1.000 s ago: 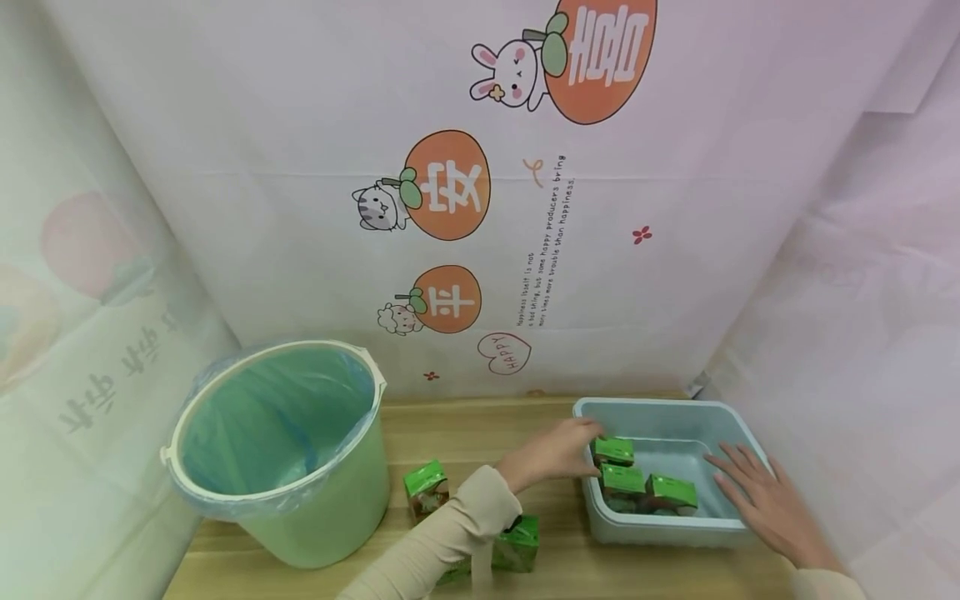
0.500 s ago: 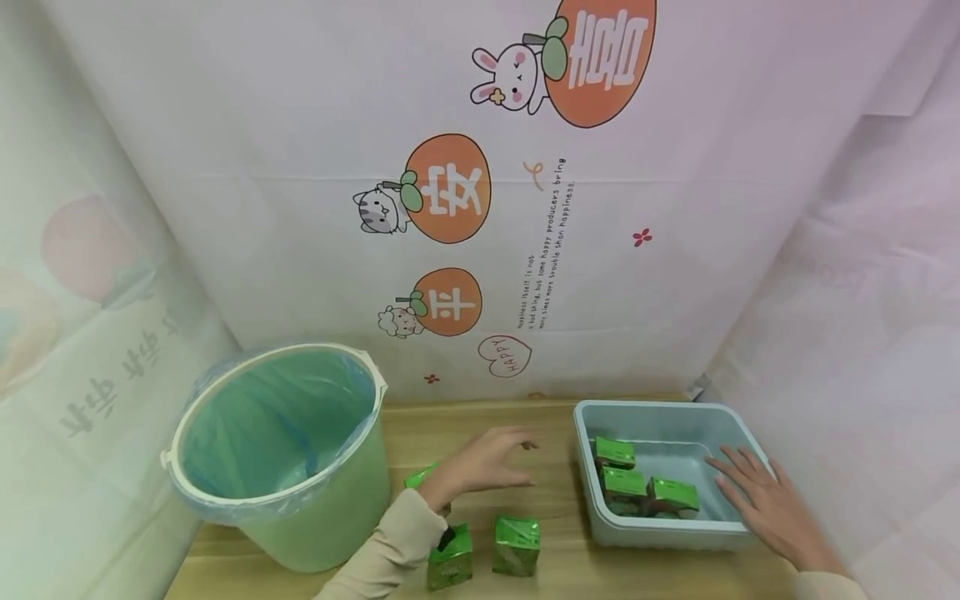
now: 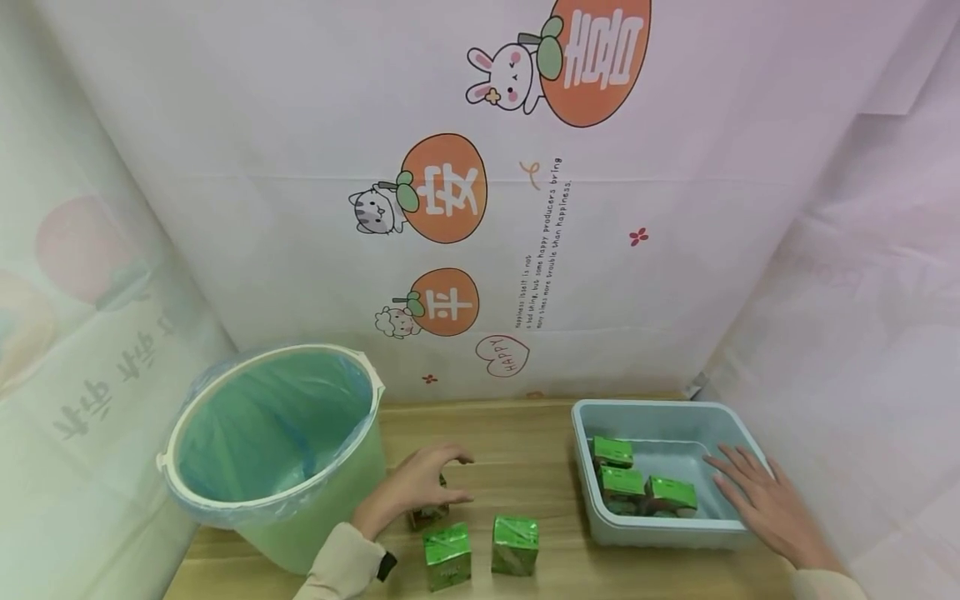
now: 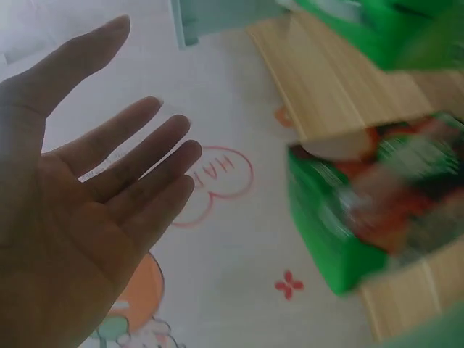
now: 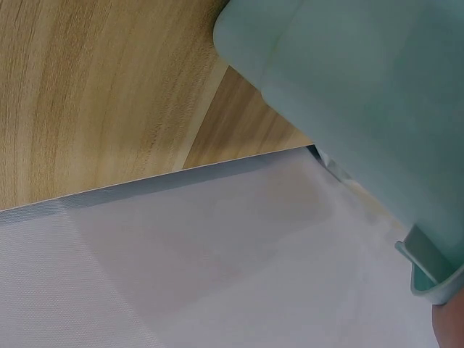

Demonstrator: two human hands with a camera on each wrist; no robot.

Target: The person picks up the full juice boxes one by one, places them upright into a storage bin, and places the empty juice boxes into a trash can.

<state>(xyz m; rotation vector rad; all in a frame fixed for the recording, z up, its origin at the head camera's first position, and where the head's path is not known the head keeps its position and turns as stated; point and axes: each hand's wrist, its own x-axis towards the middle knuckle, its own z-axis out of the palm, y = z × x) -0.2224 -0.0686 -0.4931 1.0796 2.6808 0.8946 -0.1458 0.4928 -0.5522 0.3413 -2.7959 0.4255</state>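
Observation:
My left hand [image 3: 412,485] is spread above a small green-topped box [image 3: 427,517], which it partly covers. Thumb and fingers are apart with nothing between them; the left wrist view shows the same bare palm [image 4: 80,225] beside a green box [image 4: 377,203] with a red picture side. Two more green boxes stand nearer on the table, one at left [image 3: 447,557] and one at right [image 3: 515,546]. On the right rim of a pale blue plastic basin [image 3: 660,527] lies my right hand [image 3: 768,504], fingers straight. Inside the basin's left part are three boxes [image 3: 622,483].
A light green bucket [image 3: 337,521] lined with a clear bag stands at left, close to my left forearm. White printed cloth [image 3: 600,292] walls off the back and sides of the wooden table [image 3: 555,483]. The basin's outer wall [image 5: 362,94] fills much of the right wrist view.
My left hand has let go of a box in the basin and swung left to the box by the bucket. The right hand has stayed on the basin's rim.

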